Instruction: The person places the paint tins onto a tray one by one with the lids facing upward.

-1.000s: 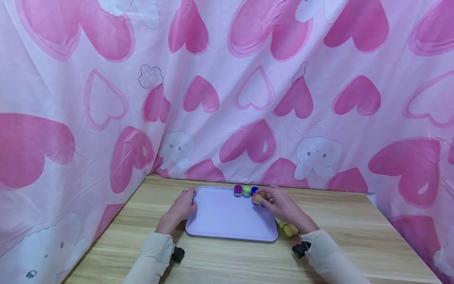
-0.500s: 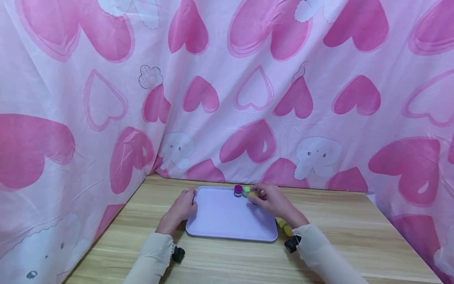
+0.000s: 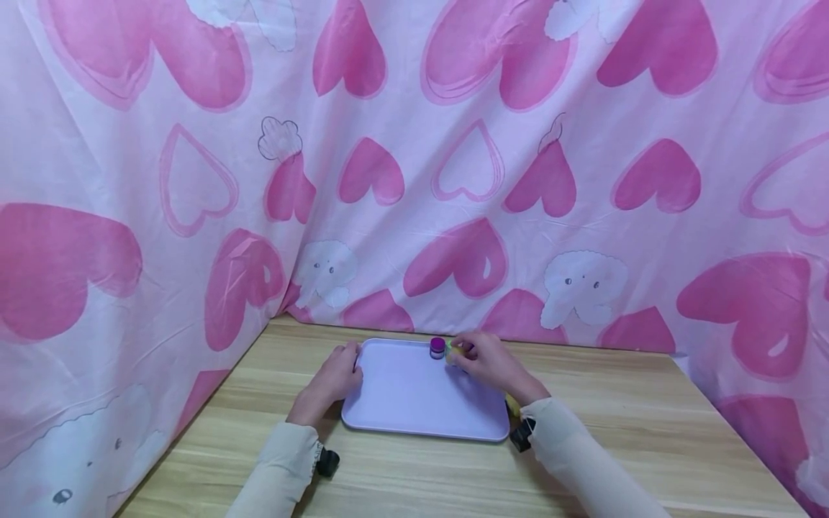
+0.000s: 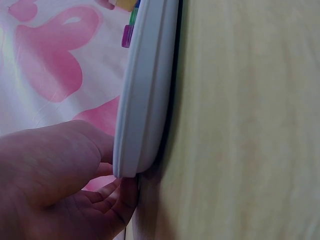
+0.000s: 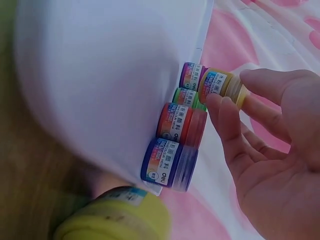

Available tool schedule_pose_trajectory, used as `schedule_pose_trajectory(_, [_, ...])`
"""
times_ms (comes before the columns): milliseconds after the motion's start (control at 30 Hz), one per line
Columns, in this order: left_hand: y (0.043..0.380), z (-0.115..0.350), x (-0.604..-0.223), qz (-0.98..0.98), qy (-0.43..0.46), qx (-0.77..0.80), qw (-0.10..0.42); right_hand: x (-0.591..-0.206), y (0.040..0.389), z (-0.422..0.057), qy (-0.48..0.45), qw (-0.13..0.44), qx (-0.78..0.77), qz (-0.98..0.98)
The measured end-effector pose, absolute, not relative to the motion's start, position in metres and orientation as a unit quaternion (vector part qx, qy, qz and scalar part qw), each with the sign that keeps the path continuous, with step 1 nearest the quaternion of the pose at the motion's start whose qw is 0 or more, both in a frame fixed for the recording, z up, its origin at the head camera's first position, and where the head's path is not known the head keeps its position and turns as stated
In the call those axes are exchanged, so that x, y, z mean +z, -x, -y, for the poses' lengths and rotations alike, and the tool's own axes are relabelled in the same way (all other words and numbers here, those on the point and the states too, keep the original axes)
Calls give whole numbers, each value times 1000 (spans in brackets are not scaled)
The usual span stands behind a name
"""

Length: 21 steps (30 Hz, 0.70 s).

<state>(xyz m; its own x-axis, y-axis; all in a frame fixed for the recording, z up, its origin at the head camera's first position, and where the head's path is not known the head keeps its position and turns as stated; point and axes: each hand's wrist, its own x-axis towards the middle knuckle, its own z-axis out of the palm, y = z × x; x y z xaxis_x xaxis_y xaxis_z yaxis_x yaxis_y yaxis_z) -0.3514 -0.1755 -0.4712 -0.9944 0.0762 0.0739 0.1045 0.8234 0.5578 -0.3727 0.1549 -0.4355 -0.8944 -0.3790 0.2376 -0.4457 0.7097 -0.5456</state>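
Now the right hand (image 3: 486, 358) has shifted leftward above the far edge of the tray (image 3: 414, 399), its grip pinched firmly round the yellow jar (image 5: 215, 84), near the green jar (image 5: 185, 97) and purple jar (image 5: 190, 76); placing looks unfinished. The left hand's (image 3: 333, 375) grip clasps the tray's left side.

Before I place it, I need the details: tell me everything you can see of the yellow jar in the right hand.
The yellow jar is small, round and plastic-looking, its label blue, orange and white with printed characters. The right hand pinches its ribbed end between thumb and fingers. It looks roughly upright, apparently held above the tray, close to the green jar; I can't tell whether those jars touch. Its contents aren't visible.
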Motion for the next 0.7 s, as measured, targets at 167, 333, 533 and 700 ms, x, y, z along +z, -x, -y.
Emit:
schedule_pose_trajectory(167, [351, 176, -471, 955, 50, -290, 26, -438, 379, -152, -228, 59, 302, 924])
schedule_pose_trajectory(333, [351, 176, -472, 956, 53, -288, 28, -440, 383, -149, -242, 75, 287, 924])
schedule_pose_trajectory(533, [352, 176, -472, 955, 60, -287, 36, -441, 384, -143, -233, 78, 266, 932])
schedule_pose_trajectory(700, [352, 177, -471, 956, 63, -285, 43, -438, 382, -139, -220, 69, 249, 941])
